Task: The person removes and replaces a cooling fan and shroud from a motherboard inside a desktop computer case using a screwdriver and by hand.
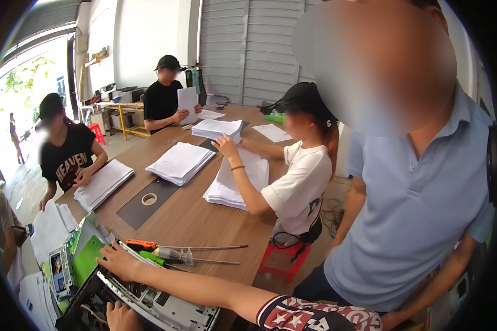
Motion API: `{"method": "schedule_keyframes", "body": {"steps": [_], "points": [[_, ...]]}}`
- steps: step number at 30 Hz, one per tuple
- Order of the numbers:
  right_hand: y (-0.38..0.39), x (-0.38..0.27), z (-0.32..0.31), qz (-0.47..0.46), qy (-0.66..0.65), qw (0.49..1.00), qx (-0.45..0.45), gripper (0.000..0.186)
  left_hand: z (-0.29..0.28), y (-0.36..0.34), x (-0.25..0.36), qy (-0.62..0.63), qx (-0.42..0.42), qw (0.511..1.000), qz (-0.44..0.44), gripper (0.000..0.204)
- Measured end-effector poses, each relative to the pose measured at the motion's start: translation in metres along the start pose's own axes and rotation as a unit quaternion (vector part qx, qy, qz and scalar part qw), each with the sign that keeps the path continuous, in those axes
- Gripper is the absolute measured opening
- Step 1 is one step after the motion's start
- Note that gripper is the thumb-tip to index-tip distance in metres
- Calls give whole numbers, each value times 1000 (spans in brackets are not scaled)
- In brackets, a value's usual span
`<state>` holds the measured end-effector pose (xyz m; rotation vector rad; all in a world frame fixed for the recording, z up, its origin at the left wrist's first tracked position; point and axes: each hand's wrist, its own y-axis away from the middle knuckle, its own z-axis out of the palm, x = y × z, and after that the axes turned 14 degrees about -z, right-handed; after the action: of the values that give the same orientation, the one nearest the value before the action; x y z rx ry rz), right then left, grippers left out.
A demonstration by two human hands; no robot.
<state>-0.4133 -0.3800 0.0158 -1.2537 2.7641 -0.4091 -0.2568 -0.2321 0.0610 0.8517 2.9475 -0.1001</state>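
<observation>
The opened device (149, 303) lies at the near corner of the table (204, 215), its long axis running from lower right up toward the upper left, where its green board end (88, 256) points. The left hand (121, 319) shows only partly at the bottom edge, resting on the dark inside of the device; how far its fingers are spread I cannot tell. The right hand (119, 262), on an arm that comes in from the lower right, lies flat on the device's upper rim, fingers spread and loosely open, gripping nothing.

Just beyond the device lie two screwdrivers, side by side and nearly parallel, shafts pointing right: the orange driver (141, 244) farther, the green driver (152, 257) nearer, its handle just beside the right hand's fingertips. Left of the device, paper sheets (49, 226) spill over the table edge.

Farther from the device, a tape roll (149, 199) sits on a dark mat (143, 212). Beyond it, paper stacks (180, 162) lie along the table, where three seated people handle sheets. To the right of the device, off the table, a person in a blue shirt (414, 209) stands close, and a red stool (284, 259) stands under the nearest seated worker.
</observation>
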Motion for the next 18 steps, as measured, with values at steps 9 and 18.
{"method": "schedule_keyframes", "body": {"steps": [9,18], "points": [[26,3,-26,7,-37,999,31,58,32,-13,17,-94,56,993,45,11],[1,-10,-30,-2,2,1000,-4,66,22,2,5,-117,21,993,9,15]]}}
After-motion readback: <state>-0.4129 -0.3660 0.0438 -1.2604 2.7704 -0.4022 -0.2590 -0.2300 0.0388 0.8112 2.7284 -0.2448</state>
